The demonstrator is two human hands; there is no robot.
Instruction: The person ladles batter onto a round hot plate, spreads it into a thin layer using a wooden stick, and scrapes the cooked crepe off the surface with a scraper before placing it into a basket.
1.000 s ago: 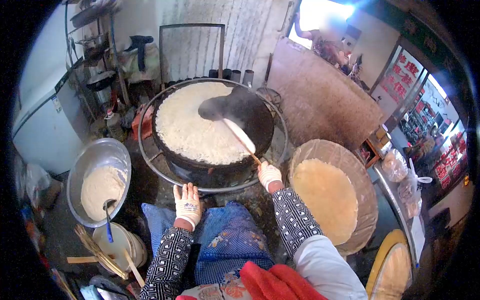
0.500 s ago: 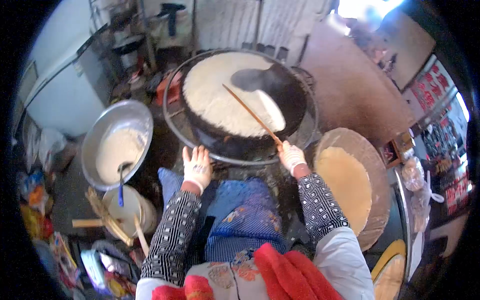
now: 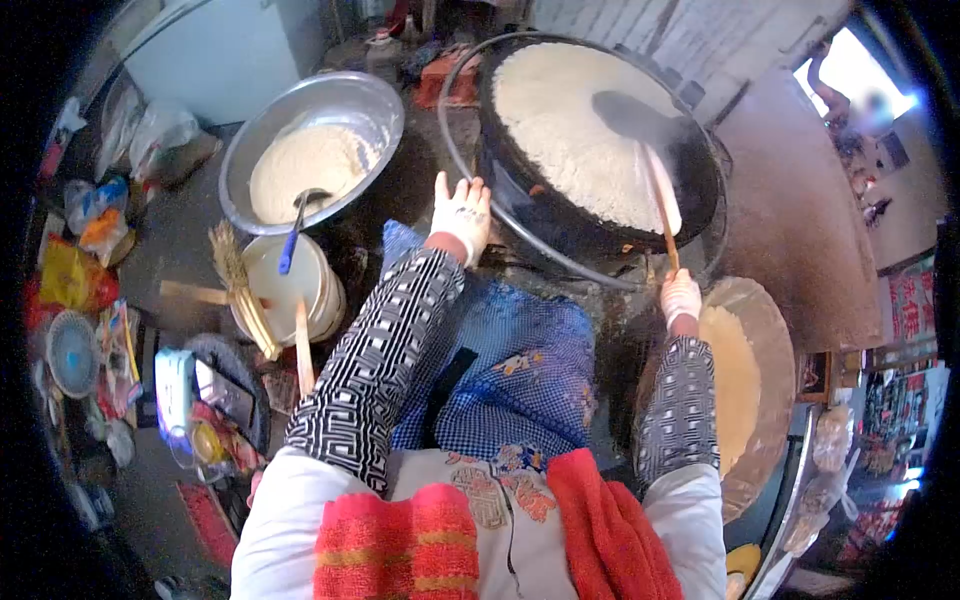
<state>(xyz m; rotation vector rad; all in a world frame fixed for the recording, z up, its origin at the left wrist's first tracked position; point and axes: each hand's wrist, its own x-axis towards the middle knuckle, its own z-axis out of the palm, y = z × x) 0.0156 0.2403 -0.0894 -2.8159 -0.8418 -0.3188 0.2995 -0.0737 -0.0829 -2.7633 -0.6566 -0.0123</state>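
My right hand [image 3: 681, 298], in a whitish glove, is wrapped round a thin wooden stick [image 3: 668, 230] that reaches over the round black griddle [image 3: 700, 165]. Pale batter [image 3: 570, 120] covers much of the griddle, with a dark patch of pan at its upper right. Beside the stick, a folded white strip lies on the batter's right edge. My left hand [image 3: 461, 215], gloved too, has its fingers spread at the left of the metal ring [image 3: 560, 258] around the griddle and holds nothing. A finished-looking flat round sheet [image 3: 728, 385] rests in a lined basket [image 3: 775, 400] below my right hand.
At the left stands a metal basin [image 3: 385, 120] of batter [image 3: 310, 170] with a blue-handled ladle [image 3: 290, 245]. Under it is a white bucket [image 3: 325, 290] with a brush [image 3: 240, 280] and a wooden paddle [image 3: 303, 345]. A large board [image 3: 800, 220] leans at the right. Another person [image 3: 835, 100] is at the upper right.
The view has turned, shifting the griddle up and right. The stick has swung from pointing up-left to nearly upright beside the white strip. My left hand stays spread.
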